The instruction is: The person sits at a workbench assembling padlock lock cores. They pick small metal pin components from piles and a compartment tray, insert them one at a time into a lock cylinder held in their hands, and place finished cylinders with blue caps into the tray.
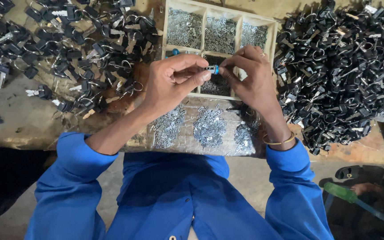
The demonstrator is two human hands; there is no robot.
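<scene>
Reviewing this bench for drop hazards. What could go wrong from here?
1. The small blue-tipped metal part is pinched only by fingertips of the left hand and right hand; a slip would likely drop it into the wooden tray.
2. Loose silver pieces lie near the bench edge; a sleeve could sweep them off.

Blue sleeves point(72, 178), black-headed keys point(338, 71), silvery metal bits in a pale wooden tray point(272, 40) — a small blue-and-silver piece point(213, 69).
</scene>
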